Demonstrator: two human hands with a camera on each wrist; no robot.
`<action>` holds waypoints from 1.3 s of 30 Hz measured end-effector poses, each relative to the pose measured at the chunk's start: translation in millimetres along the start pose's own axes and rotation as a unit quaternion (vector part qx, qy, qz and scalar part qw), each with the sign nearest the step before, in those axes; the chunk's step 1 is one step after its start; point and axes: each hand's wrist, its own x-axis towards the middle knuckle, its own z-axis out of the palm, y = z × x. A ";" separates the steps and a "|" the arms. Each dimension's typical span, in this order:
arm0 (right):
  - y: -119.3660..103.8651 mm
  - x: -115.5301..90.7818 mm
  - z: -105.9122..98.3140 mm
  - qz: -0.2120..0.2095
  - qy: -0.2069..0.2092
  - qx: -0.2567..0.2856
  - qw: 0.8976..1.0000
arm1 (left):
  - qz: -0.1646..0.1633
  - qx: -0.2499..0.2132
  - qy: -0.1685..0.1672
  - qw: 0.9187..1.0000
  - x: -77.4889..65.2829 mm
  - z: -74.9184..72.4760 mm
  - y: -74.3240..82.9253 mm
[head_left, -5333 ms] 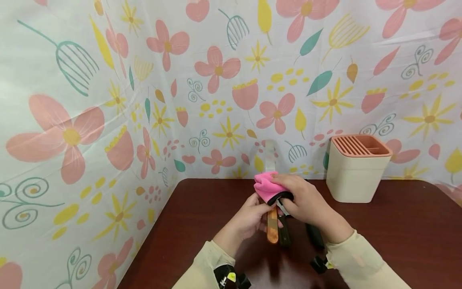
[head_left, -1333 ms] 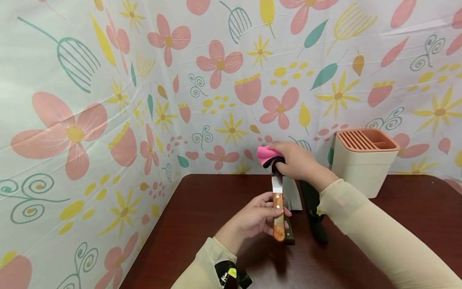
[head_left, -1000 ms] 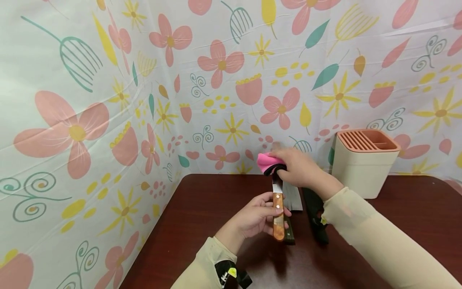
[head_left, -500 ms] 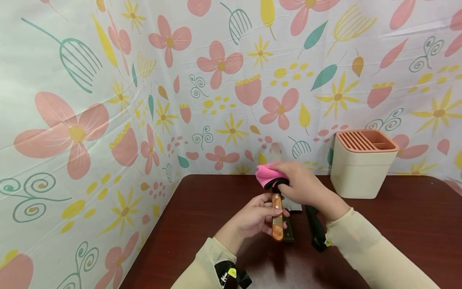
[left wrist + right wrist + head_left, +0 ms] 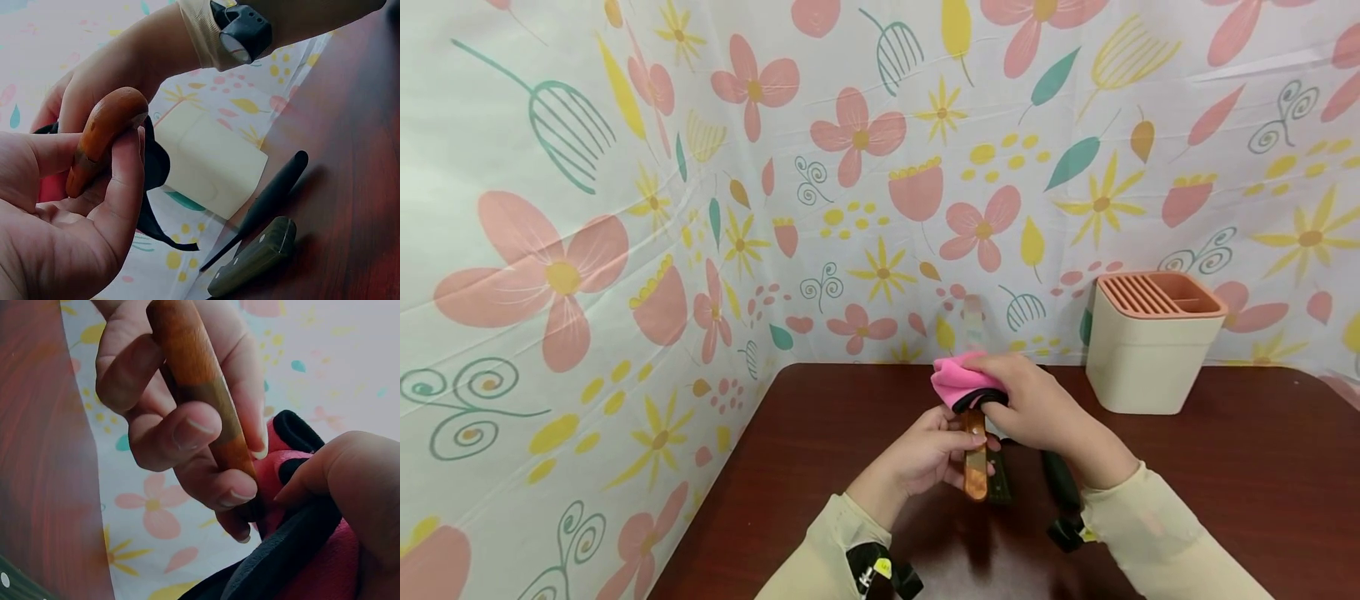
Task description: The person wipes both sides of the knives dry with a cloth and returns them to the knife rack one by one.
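My left hand (image 5: 917,454) grips the orange-brown wooden handle of a knife (image 5: 976,475), its blade pointing up and away. My right hand (image 5: 1037,408) pinches a folded pink cloth (image 5: 955,382) with black edging around the lower blade, just above the handle. Beyond the cloth the blade's pale far end shows against the backdrop; the rest is covered. In the left wrist view, my fingers and thumb clasp the wooden handle (image 5: 103,140). The right wrist view has the cloth (image 5: 337,565) bunched under my right thumb, close to the left fingertips.
A dark-green riveted handle (image 5: 999,482) lies on the brown table (image 5: 842,417) behind the held knife. Right of it lies a black handle (image 5: 1060,479), partly under my right wrist. A cream holder (image 5: 1150,367) with a slotted orange top stands at the back right.
My right hand slid the cloth up near the blade's far end, then back down toward the handle, covering the metal there. The left hand keeps its grip, nearly still.
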 end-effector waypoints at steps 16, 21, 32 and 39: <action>-8.6 -9.9 -4.5 0.011 -0.032 -0.002 0.999 | -0.012 0.014 0.008 1.000 2.1 -1.3 -1.6; -10.0 -13.9 -8.3 0.029 -0.035 0.008 0.999 | -0.008 0.022 0.007 1.000 3.5 -1.8 -2.8; -12.3 -17.8 -7.9 0.040 -0.046 0.029 0.998 | -0.013 0.022 0.019 1.000 2.3 -1.9 -6.2; -14.3 -19.5 -10.4 0.048 -0.053 0.039 0.997 | -0.018 0.024 0.021 0.999 1.8 -0.5 -6.3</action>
